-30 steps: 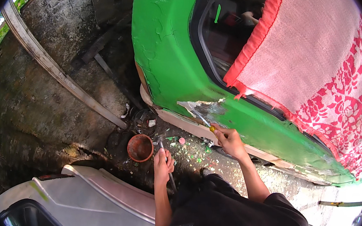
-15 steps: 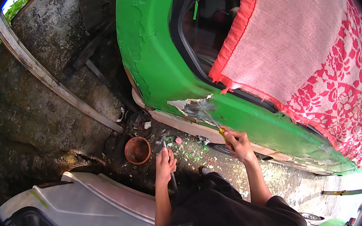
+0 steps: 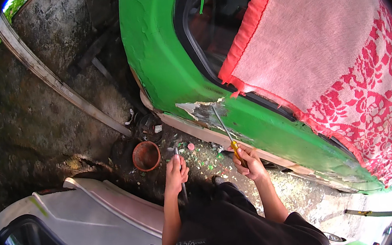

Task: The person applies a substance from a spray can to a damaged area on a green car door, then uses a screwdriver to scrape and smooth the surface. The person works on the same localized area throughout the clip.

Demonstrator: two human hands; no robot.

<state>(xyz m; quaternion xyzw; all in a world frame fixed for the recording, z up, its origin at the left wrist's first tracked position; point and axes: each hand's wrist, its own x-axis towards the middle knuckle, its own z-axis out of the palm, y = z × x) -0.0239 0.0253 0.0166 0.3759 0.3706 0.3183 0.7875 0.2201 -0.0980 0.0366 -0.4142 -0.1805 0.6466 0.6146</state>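
My right hand (image 3: 249, 161) was closed around the yellow handle of a screwdriver (image 3: 226, 133), whose long shaft ran up to the scraped patch (image 3: 203, 112) on the green car body (image 3: 171, 72), its tip touching the bare area where paint had come away. My left hand (image 3: 175, 172) gripped a thin dark tool (image 3: 181, 179), held nearly upright over the ground. Just left of that hand sat a small terracotta pot (image 3: 146, 156), with green paint flakes (image 3: 202, 157) scattered nearby. A pink and red flowered cloth (image 3: 323, 56) hung over the door, and a white car panel (image 3: 96, 219) lay at lower left.
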